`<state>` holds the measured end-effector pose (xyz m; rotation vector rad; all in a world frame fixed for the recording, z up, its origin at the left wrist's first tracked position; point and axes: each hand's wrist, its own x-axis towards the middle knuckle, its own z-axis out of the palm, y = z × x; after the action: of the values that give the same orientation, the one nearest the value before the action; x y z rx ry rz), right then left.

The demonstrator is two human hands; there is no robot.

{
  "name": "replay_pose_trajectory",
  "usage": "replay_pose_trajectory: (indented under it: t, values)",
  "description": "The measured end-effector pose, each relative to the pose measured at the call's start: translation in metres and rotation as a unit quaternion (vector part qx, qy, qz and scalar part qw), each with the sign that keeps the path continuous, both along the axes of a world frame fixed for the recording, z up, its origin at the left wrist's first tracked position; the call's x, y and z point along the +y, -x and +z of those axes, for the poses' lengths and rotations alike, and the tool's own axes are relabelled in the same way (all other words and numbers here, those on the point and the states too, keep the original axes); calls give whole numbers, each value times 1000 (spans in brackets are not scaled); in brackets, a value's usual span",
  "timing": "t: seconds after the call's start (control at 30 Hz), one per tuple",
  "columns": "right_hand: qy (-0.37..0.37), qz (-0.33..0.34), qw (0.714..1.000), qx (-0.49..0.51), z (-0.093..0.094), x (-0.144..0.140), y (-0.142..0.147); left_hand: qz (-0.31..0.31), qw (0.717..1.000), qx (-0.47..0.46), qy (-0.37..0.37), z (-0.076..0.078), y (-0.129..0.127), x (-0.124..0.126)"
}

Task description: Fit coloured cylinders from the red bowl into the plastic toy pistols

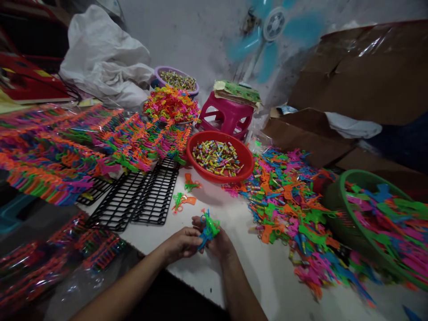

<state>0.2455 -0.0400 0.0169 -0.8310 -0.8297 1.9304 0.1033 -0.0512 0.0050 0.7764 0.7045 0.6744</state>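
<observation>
A green and blue plastic toy (209,229) is held between the left hand (182,243) and the right hand (219,243) over the white desk (261,272). A red bowl (219,157) of wrapped sweets is seen beyond, beside a heap of coloured toy pieces (287,205).

Bowl of sticks (219,157) stands behind both hands (200,240) — stool (225,117) behind the bowl, wire racks (138,196) to its left, loose toy pile (290,205) and basket (337,200) to its right

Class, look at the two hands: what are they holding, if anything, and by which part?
Both the left hand and right hand hold a small green and blue plastic toy by its lower end; the exact grip is unclear.
</observation>
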Motion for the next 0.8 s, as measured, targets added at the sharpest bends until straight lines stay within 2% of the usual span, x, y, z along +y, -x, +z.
replay_pose_trajectory:
  t: [0.07, 0.13, 0.23, 0.3, 0.37, 0.47, 0.53, 0.67, 0.73, 0.8]
  values:
    - [-16, -15, 1000, 16, 0, -1, 0, -20, 1000, -14, 12, 2, 0, 0]
    - [-22, -110, 993, 20, -1, 2, -2, -10, 999, -38, 22, 2, -2, 1]
    - [-22, -270, 961, -54, -6, 10, -10, 64, 997, -51, -11, -2, -5, 6]
    - [-30, -313, 938, -144, -13, 11, -13, 134, 988, -14, -73, -5, -8, 7]
    - [-41, -314, 925, -210, -21, 9, -10, 175, 975, 46, -128, -7, -10, 6]
    - [-67, -300, 921, -238, -27, 3, 2, 170, 962, 123, -175, -10, -14, 3]
    - [-87, -287, 922, -246, -26, 0, 10, 174, 951, 159, -202, -13, -15, 2]
    - [-102, -280, 913, -279, -19, -1, 17, 231, 916, 206, -254, -17, -13, 5]
    - [-99, -287, 909, -287, -17, 0, 16, 241, 922, 192, -236, -15, -13, 7]
    - [-94, -291, 908, -286, -17, 1, 15, 248, 940, 156, -173, -9, -14, 7]
